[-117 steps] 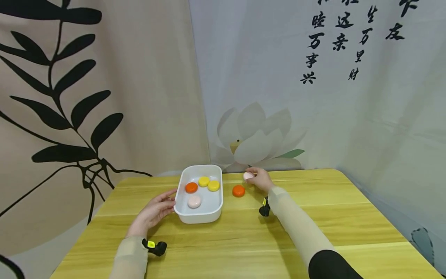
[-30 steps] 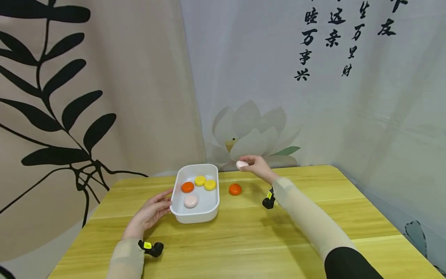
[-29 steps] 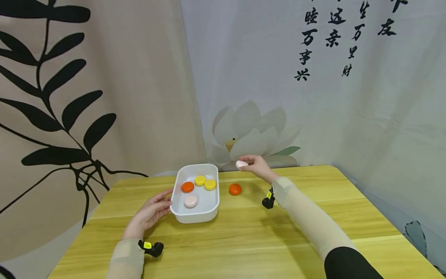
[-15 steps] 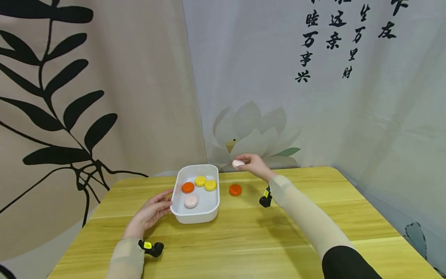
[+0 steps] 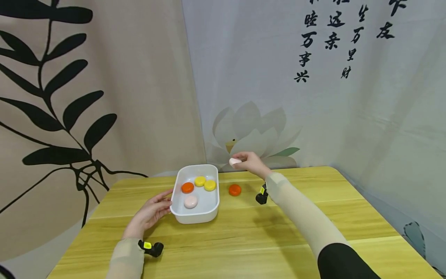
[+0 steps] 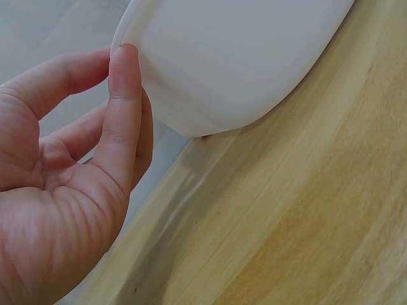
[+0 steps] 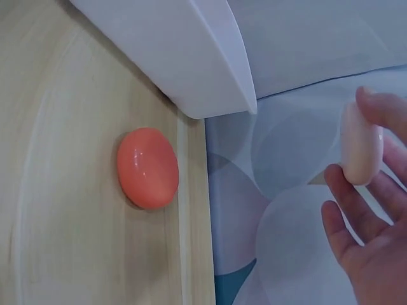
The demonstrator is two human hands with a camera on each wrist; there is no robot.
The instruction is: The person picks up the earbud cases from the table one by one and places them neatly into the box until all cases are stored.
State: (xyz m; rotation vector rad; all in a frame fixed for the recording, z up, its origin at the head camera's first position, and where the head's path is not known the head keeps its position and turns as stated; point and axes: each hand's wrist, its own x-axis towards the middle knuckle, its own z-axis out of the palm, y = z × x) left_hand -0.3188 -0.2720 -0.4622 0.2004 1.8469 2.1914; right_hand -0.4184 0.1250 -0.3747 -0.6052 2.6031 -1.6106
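In the head view a white rectangular tray (image 5: 196, 223) stands near the table's back edge. Inside it lie a pale pink disc (image 5: 190, 201), an orange disc (image 5: 187, 188) and two yellow discs (image 5: 210, 185). My left hand (image 5: 150, 214) rests its fingertips against the tray's left wall; the left wrist view shows thumb and fingers at the outside of its rim. Between thumb and fingers, my right hand (image 5: 252, 164) pinches another pale pink disc (image 7: 361, 147), raised above the table, right of the tray. Beneath it, another orange disc (image 5: 235, 190) lies on the table, smooth and glossy.
A wooden table (image 5: 223, 252) spans the lower view, its back edge close behind the tray. Behind hangs a curtain (image 5: 150, 97) printed with dark leaves, a lotus and writing. Black wrist cameras (image 5: 153, 249) sit on both wrists.
My right hand has lifted the pink disc from the table's back edge and carried it left, toward the tray. The left hand keeps its place at the tray, and the tray's contents are unchanged.
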